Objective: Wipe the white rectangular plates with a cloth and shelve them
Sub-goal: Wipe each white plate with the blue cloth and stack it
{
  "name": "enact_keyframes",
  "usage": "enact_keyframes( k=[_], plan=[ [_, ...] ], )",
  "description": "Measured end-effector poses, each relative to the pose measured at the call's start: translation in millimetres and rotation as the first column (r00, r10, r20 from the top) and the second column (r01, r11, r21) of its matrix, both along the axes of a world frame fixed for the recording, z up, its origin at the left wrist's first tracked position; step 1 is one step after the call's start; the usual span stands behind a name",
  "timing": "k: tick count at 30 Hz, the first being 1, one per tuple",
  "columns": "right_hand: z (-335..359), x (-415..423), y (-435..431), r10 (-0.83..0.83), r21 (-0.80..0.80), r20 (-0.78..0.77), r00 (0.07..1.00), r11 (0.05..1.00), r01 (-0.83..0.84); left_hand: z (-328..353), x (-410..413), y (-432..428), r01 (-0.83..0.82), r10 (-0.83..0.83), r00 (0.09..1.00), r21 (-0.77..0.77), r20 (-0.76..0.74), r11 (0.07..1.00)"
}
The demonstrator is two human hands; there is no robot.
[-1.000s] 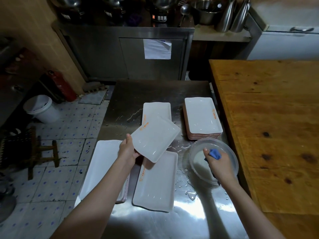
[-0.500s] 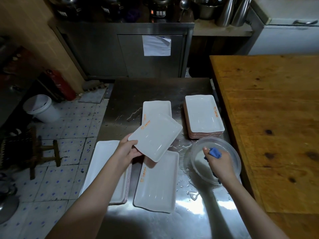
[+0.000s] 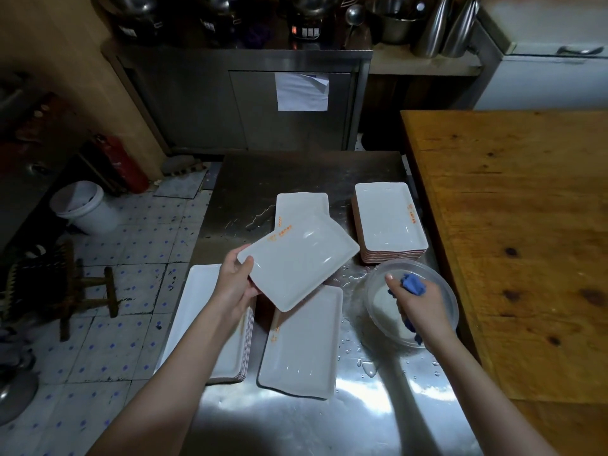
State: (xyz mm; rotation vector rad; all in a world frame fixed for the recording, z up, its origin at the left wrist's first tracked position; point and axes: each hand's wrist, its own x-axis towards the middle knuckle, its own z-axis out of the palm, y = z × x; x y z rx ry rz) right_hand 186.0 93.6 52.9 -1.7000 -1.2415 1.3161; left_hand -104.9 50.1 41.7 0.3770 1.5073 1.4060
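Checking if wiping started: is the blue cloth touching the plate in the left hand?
Apart. Head view: blue cloth in the right hand over the clear bowl, steel table between it and the plate.

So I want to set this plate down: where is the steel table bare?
Bare steel lies at the far end of the steel table, beyond the far plate and the right stack, and at the near edge, this side of the near plate. The middle is crowded: left stack, near plate, bowl under the right hand. The wooden table is bare.
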Motion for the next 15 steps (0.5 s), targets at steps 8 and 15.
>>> enact_keyframes(
  k=[8, 15],
  plan=[
    [25.1, -0.6, -2.7, 0.096, 0.087, -0.120, 0.988, 0.993, -0.086, 19.1, 26.6, -11.7, 0.165, -0.158, 0.980, 0.053, -0.121, 0.985],
    [34.5, -11.7, -15.2, 0.171, 0.243, -0.033, 0.985, 0.957, -0.158, 38.5, 50.2, -20.9, 0.312, -0.300, 0.935, 0.038, -0.187, 0.949]
  ],
)
